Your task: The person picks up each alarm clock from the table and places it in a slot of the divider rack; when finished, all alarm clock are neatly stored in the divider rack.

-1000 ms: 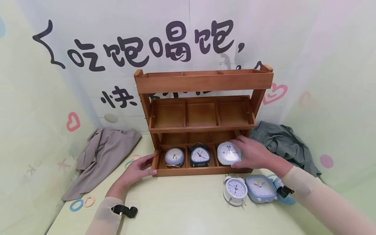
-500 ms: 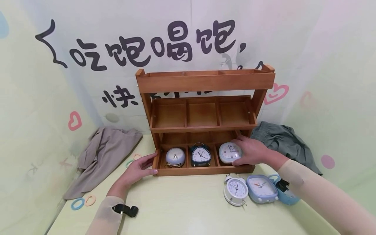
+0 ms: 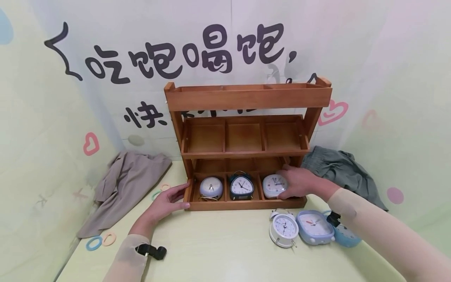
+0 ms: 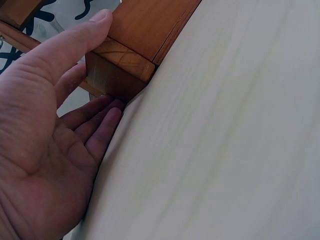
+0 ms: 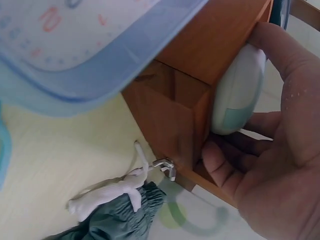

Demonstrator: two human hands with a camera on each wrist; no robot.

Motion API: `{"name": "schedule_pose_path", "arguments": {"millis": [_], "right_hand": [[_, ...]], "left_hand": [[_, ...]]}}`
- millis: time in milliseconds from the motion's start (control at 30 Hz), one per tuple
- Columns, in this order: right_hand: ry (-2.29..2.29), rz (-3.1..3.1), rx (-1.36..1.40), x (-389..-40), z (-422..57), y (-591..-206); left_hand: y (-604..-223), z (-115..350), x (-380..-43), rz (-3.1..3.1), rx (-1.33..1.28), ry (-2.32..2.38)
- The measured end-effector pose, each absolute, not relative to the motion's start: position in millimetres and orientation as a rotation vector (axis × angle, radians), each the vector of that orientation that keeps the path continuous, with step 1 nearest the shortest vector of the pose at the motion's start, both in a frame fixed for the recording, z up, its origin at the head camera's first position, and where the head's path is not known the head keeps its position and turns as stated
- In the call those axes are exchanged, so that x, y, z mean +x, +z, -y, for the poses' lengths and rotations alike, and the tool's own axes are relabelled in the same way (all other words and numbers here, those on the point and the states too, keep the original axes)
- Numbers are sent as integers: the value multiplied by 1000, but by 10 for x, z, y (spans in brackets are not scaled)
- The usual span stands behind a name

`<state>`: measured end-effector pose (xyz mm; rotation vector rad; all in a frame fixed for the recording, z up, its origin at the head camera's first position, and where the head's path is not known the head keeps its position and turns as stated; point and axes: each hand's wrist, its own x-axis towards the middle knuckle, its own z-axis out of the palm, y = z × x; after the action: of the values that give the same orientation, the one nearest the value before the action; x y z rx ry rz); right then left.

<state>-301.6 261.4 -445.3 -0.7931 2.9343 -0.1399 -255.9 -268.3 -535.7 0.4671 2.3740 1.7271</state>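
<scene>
- Holding the white clock (image 3: 273, 187) by its edge, the right hand (image 3: 299, 182) in the head view keeps its thumb low and fingers higher, the beige-sleeved forearm slanting in from the lower right.
- Head view, too: the left hand (image 3: 168, 203) grips the left end of the brown wooden rack (image 3: 246, 100), its thumb at the front corner.
- Held clock: rounded and glossy, at the right compartment of the lowest tier, beside the dark triangular clock (image 3: 241, 188); whether it touches the bottom cannot be seen.
- Left wrist view: thumb stretched over the grained wood corner, fingers reaching behind, above the smooth pale table (image 4: 215, 130).
- Right wrist view: thumb and bent fingers on either side of the clock's smooth rim, which has a pale green patch.
</scene>
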Motion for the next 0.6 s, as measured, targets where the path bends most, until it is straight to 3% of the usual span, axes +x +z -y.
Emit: {"name": "schedule_pose_path", "arguments": {"millis": [600], "right_hand": [[-84, -2775, -600, -2955, -2426, -4377]], "left_hand": [[-5372, 2681, -2565, -2353, 497, 1744]]}}
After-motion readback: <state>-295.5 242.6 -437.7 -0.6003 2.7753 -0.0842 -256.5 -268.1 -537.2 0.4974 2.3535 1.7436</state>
